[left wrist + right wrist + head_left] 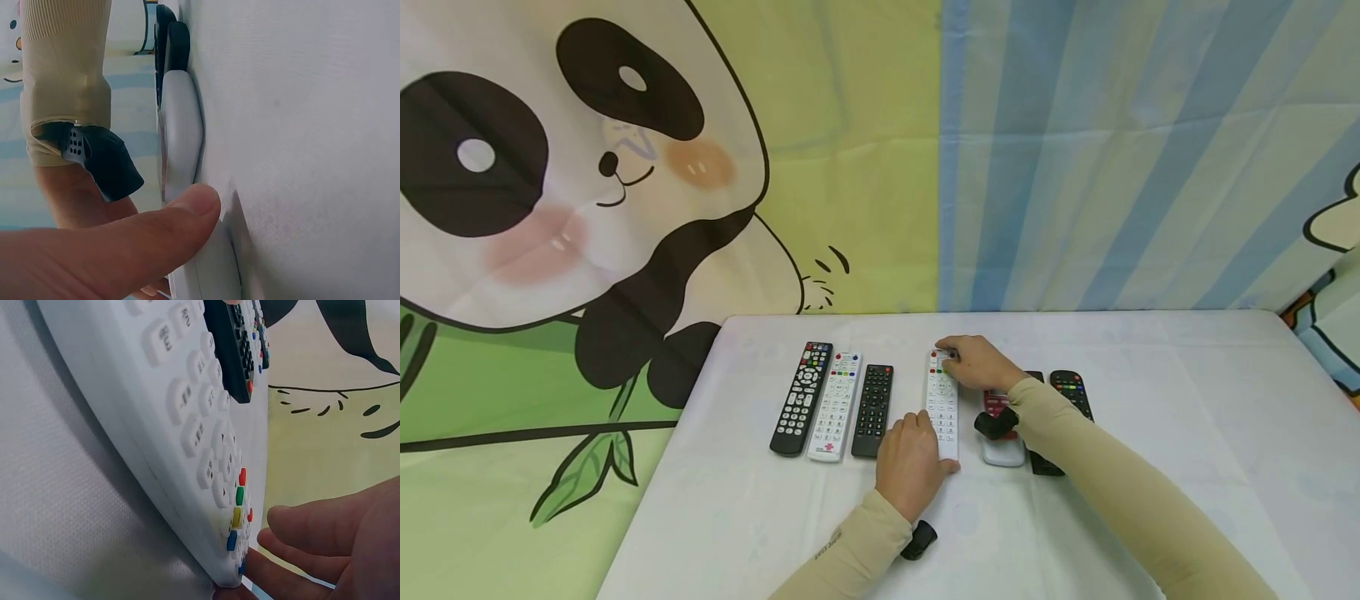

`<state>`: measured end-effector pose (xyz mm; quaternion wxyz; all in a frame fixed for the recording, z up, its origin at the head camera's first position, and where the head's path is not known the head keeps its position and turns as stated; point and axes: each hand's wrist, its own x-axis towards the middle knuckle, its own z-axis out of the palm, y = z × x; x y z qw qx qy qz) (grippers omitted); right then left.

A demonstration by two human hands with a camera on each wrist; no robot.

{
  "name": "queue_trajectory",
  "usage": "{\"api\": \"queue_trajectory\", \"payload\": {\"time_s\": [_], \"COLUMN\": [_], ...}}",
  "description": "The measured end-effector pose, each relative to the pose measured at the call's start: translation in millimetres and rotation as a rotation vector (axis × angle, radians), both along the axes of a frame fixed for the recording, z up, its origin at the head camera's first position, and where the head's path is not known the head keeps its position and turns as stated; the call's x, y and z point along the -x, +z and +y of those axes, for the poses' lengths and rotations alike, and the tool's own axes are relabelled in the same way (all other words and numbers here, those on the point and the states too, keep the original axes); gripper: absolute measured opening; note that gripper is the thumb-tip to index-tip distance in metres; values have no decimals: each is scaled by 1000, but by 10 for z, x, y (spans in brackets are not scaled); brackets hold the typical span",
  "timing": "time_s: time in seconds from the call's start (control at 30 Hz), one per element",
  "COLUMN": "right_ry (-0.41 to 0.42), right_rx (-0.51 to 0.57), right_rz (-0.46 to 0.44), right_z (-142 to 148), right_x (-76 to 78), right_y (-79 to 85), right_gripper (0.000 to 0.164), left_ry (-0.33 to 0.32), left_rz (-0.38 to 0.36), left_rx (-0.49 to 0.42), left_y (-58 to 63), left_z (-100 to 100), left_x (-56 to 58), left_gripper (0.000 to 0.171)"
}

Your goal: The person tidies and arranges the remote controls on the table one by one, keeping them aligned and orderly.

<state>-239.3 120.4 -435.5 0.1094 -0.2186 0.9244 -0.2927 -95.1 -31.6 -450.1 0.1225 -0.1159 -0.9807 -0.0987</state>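
A white remote control [942, 404] with small coloured buttons lies lengthwise on the white-covered table, between my two hands. At its near end, my left hand [910, 465] grips it, fingers along the left side and thumb at the bottom corner. The left thumb [187, 209] shows large in the left wrist view, against the white casing. My right hand [979, 364] holds the far end, fingertips bent over the top edge. In the right wrist view, right fingers [275, 572] reach behind that end, close to the blue button.
Left of the hands lie a long black remote [801, 400], another white remote [837, 408] and a shorter black remote [872, 411]. A red-faced, pale remote [1002, 452] and two black remotes, including one with coloured buttons [1070, 385], lie partly under the right forearm. A panda-print curtain [857, 150] hangs behind.
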Motion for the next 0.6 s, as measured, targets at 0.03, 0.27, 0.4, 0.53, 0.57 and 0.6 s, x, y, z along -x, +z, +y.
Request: {"api": "queue_trajectory", "payload": {"time_s": [0.03, 0.27, 0.4, 0.53, 0.57, 0.6], "right_ry": [2, -18, -53, -90, -103, -113], "right_rx": [3, 4, 29, 60, 69, 77], "right_rz": [0, 22, 36, 61, 71, 83], "right_z": [3, 71, 137, 217, 244, 273], "right_x": [6, 8, -61, -184, -217, -249], "right_y": [-7, -12, 48, 133, 156, 179], "right_gripper": [43, 44, 45, 45, 45, 45], "left_ry": [0, -6, -18, -46, -53, -58], "left_rz": [-3, -63, -104, -127, -125, -119], "left_rx": [2, -43, -113, -198, -218, -240], "left_y": [-2, -8, 36, 100, 115, 133], "left_z": [-2, -71, -150, -271, -309, -351], "left_x": [3, 31, 28, 20, 18, 18], "left_gripper": [78, 88, 90, 82, 79, 75]}}
